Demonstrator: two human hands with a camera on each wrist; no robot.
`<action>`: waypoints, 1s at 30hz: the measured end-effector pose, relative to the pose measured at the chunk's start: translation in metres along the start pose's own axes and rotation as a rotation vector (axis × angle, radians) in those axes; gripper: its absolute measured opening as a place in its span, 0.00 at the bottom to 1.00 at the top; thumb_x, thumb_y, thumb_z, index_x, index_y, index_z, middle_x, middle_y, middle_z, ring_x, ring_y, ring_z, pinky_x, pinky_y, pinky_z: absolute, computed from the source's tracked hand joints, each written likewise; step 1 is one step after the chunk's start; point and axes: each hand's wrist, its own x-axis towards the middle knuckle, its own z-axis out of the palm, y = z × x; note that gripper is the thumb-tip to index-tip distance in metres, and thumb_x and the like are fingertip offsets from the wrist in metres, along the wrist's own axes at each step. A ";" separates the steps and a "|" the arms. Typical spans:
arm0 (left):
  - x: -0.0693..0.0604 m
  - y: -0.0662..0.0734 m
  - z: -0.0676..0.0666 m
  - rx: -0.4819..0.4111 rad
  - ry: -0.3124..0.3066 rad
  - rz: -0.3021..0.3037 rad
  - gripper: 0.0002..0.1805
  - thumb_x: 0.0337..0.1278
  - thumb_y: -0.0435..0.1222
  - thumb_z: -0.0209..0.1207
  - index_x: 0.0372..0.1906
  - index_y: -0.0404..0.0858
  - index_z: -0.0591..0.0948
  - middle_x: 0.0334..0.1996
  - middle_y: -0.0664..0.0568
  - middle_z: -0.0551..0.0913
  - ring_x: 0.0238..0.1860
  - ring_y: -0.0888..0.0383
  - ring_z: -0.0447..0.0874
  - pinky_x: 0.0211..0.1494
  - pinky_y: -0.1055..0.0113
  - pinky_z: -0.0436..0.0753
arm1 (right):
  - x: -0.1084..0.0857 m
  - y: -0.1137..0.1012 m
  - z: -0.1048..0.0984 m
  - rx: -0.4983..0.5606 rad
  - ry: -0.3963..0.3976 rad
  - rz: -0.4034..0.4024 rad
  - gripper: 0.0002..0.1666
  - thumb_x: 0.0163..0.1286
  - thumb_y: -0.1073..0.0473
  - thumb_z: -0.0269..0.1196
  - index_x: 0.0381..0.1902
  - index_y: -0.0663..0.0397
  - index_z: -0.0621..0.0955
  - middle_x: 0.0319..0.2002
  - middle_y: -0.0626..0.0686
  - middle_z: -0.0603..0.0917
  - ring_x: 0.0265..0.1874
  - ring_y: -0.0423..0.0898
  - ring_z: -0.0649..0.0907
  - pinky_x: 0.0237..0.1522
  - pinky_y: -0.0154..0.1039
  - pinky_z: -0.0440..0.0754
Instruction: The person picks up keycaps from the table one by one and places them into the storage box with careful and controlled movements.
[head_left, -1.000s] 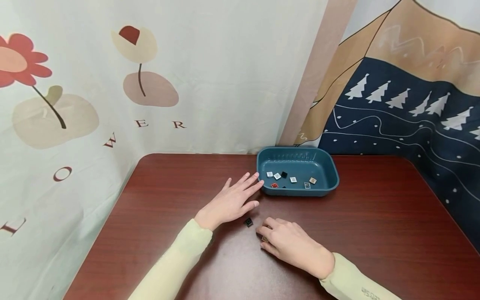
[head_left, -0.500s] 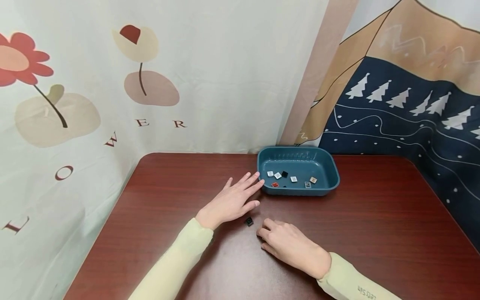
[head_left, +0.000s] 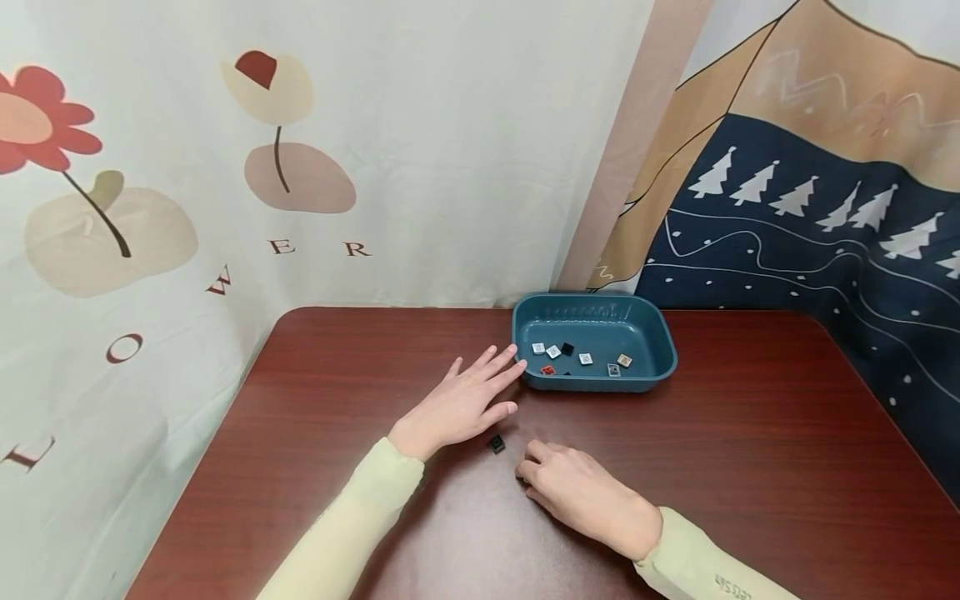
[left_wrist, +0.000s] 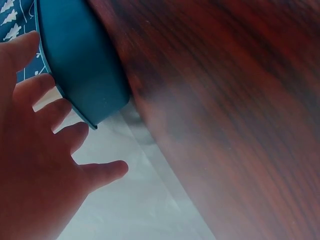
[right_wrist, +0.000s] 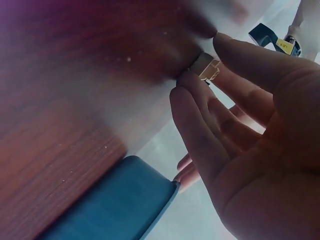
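In the head view my left hand [head_left: 456, 412] lies with fingers spread, its fingertips at the left end of a blue-green plastic basin [head_left: 592, 383]. Just below its thumb, a small black square piece [head_left: 497, 444] rests on the table. My right hand [head_left: 581, 496] is low over the table to the right of that piece, fingers curled downward. A small tan-edged square piece [right_wrist: 204, 66] shows between its thumb and fingers in the right wrist view, pinched near the fingertips; from the head camera the hand hides it.
Inside the basin lie several small square pieces: white [head_left: 586, 359], black [head_left: 567, 349], red [head_left: 548, 369] and tan [head_left: 625, 360]. The reddish-brown table [head_left: 765, 433] reaches back to a printed curtain [head_left: 435, 167]. A dark object with a yellow label [right_wrist: 284, 46] appears beyond the right hand.
The right hand's fingers have closed in over the tan piece, which was visible under them a second ago. The left hand and the black piece stay in place.
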 end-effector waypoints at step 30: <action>-0.001 -0.001 0.000 -0.020 0.002 -0.006 0.34 0.80 0.55 0.48 0.83 0.51 0.59 0.84 0.56 0.48 0.83 0.47 0.47 0.75 0.31 0.56 | -0.020 0.030 -0.028 0.101 0.202 0.086 0.10 0.63 0.63 0.76 0.42 0.52 0.89 0.36 0.44 0.81 0.32 0.36 0.82 0.37 0.34 0.85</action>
